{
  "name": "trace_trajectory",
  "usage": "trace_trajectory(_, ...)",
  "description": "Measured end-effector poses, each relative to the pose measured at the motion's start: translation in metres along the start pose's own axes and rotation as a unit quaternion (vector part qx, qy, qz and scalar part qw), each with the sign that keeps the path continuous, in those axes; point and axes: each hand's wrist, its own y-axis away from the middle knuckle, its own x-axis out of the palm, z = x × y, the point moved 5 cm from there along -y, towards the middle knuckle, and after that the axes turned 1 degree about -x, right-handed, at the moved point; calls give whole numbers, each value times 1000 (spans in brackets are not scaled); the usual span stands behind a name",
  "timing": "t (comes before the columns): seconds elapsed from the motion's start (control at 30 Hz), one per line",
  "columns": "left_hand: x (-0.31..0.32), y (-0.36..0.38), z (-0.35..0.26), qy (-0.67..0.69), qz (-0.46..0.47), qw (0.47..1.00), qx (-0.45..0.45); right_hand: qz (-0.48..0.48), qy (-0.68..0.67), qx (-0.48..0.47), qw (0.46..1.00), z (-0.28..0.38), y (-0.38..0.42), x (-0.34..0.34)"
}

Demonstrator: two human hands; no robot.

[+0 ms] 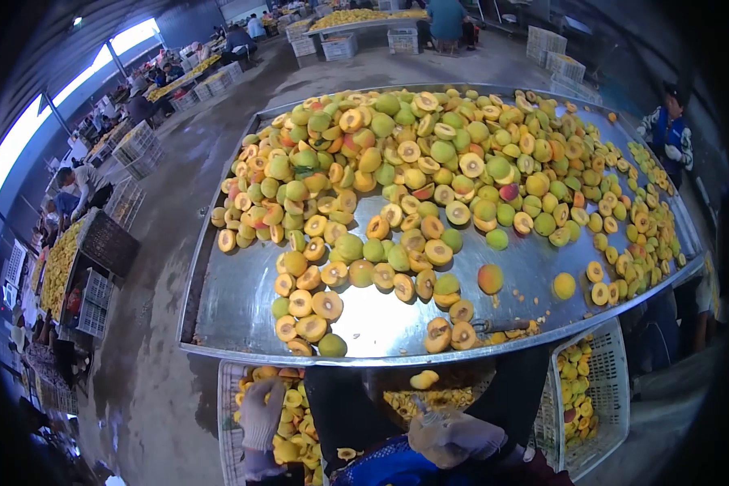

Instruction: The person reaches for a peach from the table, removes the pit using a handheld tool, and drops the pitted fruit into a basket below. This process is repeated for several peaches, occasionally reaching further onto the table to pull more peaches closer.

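Note:
My left hand (pixel 261 415), in a pale knitted glove, reaches down over a white crate (pixel 230 429) of cut yellow fruit at the lower left. Its fingers are bent against the fruit, and whether they grip a piece is hidden. My right hand (pixel 455 437), gloved too, is closed over my lap around something I cannot make out. Just above it a pale yellow fruit piece (pixel 424 379) shows over a container of small yellow-brown bits (pixel 437 401). Halved and whole fruit (pixel 470 166) lie heaped on the metal table (pixel 243 296).
A tool with a wooden handle (pixel 506 325) lies at the table's near edge. Another white crate of fruit (pixel 613 389) stands at the lower right. A person (pixel 671 134) is beyond the table's right side. Further people, crates and fruit tables fill the background.

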Motion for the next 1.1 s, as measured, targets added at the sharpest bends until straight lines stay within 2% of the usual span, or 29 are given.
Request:
trace_trajectory(0.03, 7, -19, -6, 52, -11, 997, 55, 64, 64, 65, 994, -4, -5, -1)
trace_trajectory(0.07, 9, -36, -25, 38, -23, 997, 68, 126, 128, 128, 975, -8, -6, 0)
trace_trajectory(0.1, 10, -54, -45, 24, -33, 996, 82, 55, 195, 94, 975, -1, -1, 6)
trace_trajectory(0.13, 17, -77, -51, -5, -62, 990, 127, 55, 198, 92, 974, -4, 1, 5)
trace_trajectory(0.2, 34, -126, -52, -58, -101, 976, 183, -92, 243, 21, 965, -4, 5, -15)
trace_trajectory(0.23, 42, -145, -52, -83, -112, 971, 192, -93, 244, 18, 965, 1, 8, -17)
trace_trajectory(0.27, 56, -164, -51, -82, -112, 971, 194, -67, 234, 65, 968, -1, 10, -18)
trace_trajectory(0.3, 74, -187, -38, 15, -41, 996, 72, -40, 221, 112, 968, -3, 11, -19)
trace_trajectory(0.33, 92, -198, -26, 111, 31, 992, -53, -42, 220, 111, 968, -6, 6, -26)
trace_trajectory(0.37, 92, -194, -40, 9, -59, 997, 53, 31, 326, -11, 945, -4, -4, -27)
trace_trajectory(0.4, 97, -189, -41, 10, -54, 997, 52, 101, 423, -129, 891, 0, -6, -23)
trace_trajectory(0.43, 99, -181, -52, -1, -4, 997, 80, 98, 422, -129, 892, 4, -6, -16)
trace_trajectory(0.47, 103, -173, -63, -14, 48, 993, 110, 44, 380, -39, 923, 3, -9, -8)
trace_trajectory(0.5, 109, -161, -67, -28, 48, 989, 138, -8, 332, 51, 942, -3, -12, -4)
trace_trajectory(0.53, 114, -154, -71, 5, 68, 986, 154, -11, 327, 52, 944, -4, -18, 0)
trace_trajectory(0.6, 112, -140, -86, 26, 118, 980, 157, 67, 296, -122, 945, 7, -26, 14)
trace_trajectory(0.63, 116, -136, -86, 26, 124, 979, 159, 61, 292, -123, 946, 11, -24, 16)
trace_trajectory(0.7, 111, -126, -98, -127, -37, 949, 286, 64, 262, 13, 963, 13, -23, 18)
trace_trajectory(0.73, 114, -124, -108, -128, -33, 948, 288, 62, 257, 12, 964, 16, -22, 18)
trace_trajectory(0.8, 121, -110, -148, -16, -59, 939, 338, 34, 197, 43, 979, 17, -20, 14)
trace_trajectory(0.83, 122, -98, -170, -110, -68, 920, 369, 33, 195, 45, 979, 13, -23, 11)
trace_trajectory(0.87, 135, -95, -171, -110, -65, 920, 370, 20, 218, 58, 974, 7, -27, 6)
trace_trajectory(0.93, 171, -98, -166, -243, 20, 909, 338, 3, 238, 67, 969, 6, -27, 2)
trace_trajectory(1.0, 175, -95, -170, -226, 5, 903, 365, 27, 224, 29, 974, 16, -22, 6)
trace_trajectory(1.07, 176, -92, -167, -93, 129, 934, 318, 8, 219, 22, 975, 16, -22, -2)
trace_trajectory(1.1, 169, -82, -169, -22, 112, 941, 317, -6, 219, 17, 975, 16, -22, -6)
